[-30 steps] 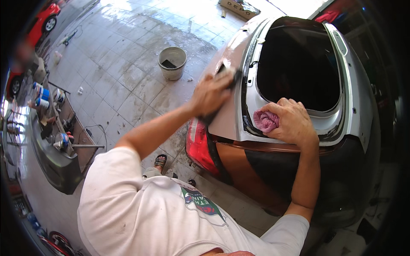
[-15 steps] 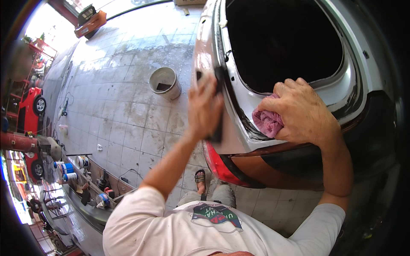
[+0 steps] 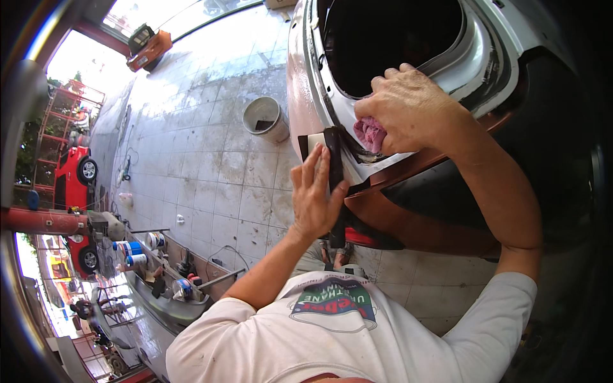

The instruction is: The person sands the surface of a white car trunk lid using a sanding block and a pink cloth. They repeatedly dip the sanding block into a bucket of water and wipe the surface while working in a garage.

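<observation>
My left hand (image 3: 311,201) lies over a long black sanding block (image 3: 336,220), fingers stretched along it and thumb across its bar. A dark-edged sheet with a pale face (image 3: 315,138) sticks out past my fingertips. The block rests against the narrow rear pillar of a car body (image 3: 305,83), bare grey and brownish there. My right hand (image 3: 412,112) is closed around a crumpled pink cloth (image 3: 369,133), at the lower corner of the window opening (image 3: 393,45). Its fingers rest near the white inner frame; the palm side is hidden.
A grey bucket (image 3: 278,129) with a dark piece inside stands on the tiled floor (image 3: 211,172). At lower left, paint cans (image 3: 136,247) and tools crowd a tray-like car part (image 3: 172,306). A red car (image 3: 68,185) stands farther left. The car's red tail light (image 3: 364,237) lies below the block.
My left hand and the block have slid down along the pillar toward me. The right hand keeps the cloth at the window corner. The view has shifted somewhat.
</observation>
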`<state>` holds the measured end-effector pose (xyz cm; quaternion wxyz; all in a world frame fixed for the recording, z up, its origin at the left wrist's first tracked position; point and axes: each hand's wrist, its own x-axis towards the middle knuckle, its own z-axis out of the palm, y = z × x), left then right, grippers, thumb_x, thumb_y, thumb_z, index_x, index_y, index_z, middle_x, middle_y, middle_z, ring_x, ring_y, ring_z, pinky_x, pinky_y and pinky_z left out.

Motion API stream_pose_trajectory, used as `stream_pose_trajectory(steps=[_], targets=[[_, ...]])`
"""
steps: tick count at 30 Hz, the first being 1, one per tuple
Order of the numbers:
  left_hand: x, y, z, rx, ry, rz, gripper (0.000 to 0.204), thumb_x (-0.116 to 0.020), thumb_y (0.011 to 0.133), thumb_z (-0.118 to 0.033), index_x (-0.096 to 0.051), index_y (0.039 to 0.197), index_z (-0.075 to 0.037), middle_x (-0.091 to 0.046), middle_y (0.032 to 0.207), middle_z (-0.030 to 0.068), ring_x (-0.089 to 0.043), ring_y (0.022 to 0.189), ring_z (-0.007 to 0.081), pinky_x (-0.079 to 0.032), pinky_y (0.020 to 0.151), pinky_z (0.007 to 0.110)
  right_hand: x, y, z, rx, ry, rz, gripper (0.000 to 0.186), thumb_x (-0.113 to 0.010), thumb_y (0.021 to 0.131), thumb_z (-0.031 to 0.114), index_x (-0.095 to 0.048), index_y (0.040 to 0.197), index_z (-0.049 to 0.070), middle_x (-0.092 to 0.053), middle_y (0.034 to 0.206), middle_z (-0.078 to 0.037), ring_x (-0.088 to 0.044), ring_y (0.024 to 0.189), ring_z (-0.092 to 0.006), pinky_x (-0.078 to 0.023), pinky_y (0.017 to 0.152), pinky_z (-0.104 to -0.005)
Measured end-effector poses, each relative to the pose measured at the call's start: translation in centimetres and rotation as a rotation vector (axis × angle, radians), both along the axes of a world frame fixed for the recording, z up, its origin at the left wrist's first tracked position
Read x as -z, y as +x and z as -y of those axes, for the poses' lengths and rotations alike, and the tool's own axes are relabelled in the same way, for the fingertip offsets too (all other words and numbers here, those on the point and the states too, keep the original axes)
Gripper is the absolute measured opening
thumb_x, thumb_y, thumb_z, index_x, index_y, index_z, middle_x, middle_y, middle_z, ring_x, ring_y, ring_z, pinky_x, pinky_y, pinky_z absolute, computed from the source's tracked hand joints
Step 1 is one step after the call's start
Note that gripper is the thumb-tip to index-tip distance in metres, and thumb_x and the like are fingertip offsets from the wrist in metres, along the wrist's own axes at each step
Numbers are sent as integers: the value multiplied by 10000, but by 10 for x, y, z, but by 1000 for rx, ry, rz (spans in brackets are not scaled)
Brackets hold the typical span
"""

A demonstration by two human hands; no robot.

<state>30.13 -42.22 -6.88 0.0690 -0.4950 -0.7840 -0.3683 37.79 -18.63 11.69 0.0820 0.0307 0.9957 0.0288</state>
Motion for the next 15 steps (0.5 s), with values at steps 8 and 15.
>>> stream_pose_trajectory(steps=[8,15], targets=[[39,-187,-111,-348,-89,144,658,-462,1101,-455,-585,1517,39,-530,1611,243,-482,1507,387,-236,1304,549,-7,-6,10,-12,-12,87,641,-973,675,525,-797,1216,229,-739,1120,-121,-679,1171,-306,-479,1051,-444],[-7,-1,-23,-30,41,-33,663,-661,1022,-282,-525,1572,63,-496,1614,285,-470,1425,483,-347,1217,544,0,1,8,34,5,42,616,-975,668,484,-798,1188,207,-740,1116,-131,-682,1158,-309,-479,1036,-447]])
